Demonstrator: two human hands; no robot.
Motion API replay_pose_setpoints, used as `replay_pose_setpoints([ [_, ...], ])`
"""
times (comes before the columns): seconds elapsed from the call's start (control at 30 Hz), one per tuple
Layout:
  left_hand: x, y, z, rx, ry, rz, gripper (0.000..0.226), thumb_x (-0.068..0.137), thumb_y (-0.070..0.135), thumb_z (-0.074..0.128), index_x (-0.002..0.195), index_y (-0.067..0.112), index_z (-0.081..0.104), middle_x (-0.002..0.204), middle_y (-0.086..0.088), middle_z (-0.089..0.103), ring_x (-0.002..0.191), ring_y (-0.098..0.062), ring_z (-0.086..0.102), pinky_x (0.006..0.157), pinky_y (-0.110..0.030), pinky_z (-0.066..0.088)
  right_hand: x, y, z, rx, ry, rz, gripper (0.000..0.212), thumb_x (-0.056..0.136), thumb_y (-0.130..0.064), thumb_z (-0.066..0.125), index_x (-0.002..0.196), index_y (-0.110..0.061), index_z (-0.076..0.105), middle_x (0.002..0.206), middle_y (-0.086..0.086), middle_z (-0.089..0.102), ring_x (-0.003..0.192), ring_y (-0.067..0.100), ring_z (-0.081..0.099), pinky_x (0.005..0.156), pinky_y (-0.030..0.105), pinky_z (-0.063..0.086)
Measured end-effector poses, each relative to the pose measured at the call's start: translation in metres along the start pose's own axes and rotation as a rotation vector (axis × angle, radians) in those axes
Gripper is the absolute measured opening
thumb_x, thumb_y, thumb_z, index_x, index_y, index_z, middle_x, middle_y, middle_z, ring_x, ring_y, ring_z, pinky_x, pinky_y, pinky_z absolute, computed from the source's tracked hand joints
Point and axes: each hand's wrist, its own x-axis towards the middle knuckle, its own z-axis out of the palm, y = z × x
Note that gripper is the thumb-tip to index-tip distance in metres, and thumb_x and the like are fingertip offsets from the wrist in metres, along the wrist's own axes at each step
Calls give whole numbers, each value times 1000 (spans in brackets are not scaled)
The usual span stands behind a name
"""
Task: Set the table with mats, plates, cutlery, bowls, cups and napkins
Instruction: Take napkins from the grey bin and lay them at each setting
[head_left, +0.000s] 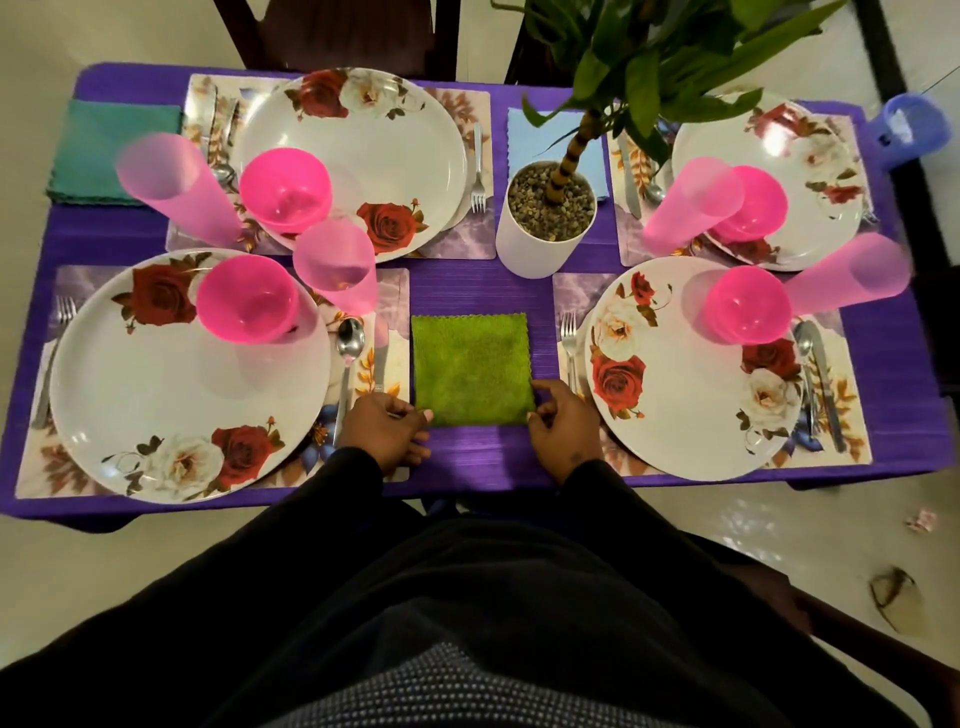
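Note:
A folded green napkin (471, 366) lies flat on the purple table (480, 291), between the two near place settings. My left hand (387, 431) pinches its near left corner and my right hand (563, 423) pinches its near right corner. The near left rose plate (171, 395) carries a pink bowl (248, 300), with a pink cup (337, 267), a spoon (347, 358) and a knife (381, 358) beside it. On the near right plate (685, 395) sits another pink bowl (748, 305); a fork (569, 345) lies to its left. A teal napkin (111, 150) and a light blue napkin (540, 143) lie at the far side.
A potted plant in a white pot (540, 241) stands mid-table just behind the green napkin, its leaves spreading over the far right setting. Two more settings with plates, pink bowls and tall pink cups fill the far side. A blue mug (909, 130) stands at the far right corner.

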Motion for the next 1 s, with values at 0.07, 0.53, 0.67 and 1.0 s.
replay_pose_setpoints([
  [0.07, -1, 0, 1, 11, -12, 1, 18, 93, 10, 70, 91, 0, 56, 70, -21, 67, 49, -27, 66, 41, -26, 50, 0, 0, -1, -9, -1, 3, 37, 85, 1, 63, 121, -8, 65, 78, 0, 60, 76, 17, 56, 72, 21, 36],
  [0.53, -7, -3, 0, 178, 130, 70, 21, 90, 19, 74, 90, 3, 60, 67, -14, 71, 48, -26, 65, 47, -31, 50, -6, -2, 2, -347, 7, -314, 39, 86, -18, 66, 124, -13, 63, 130, 15, 51, 115, 37, 50, 96, 46, 47],
  [0.67, -12, 0, -1, 234, 110, 86, 23, 90, 20, 74, 89, 0, 62, 68, -15, 71, 42, -20, 60, 41, -27, 46, -4, -3, 10, -558, -135, -354, 34, 87, -20, 64, 120, -15, 67, 141, 13, 48, 119, 40, 48, 93, 48, 51],
  [1.0, -27, 9, 12, 402, 235, 452, 20, 87, 35, 76, 87, 21, 62, 65, 4, 60, 64, -18, 58, 65, -34, 44, -11, -24, -25, -453, -151, -371, 44, 87, -34, 63, 129, -20, 62, 135, 13, 50, 118, 38, 48, 96, 50, 47],
])
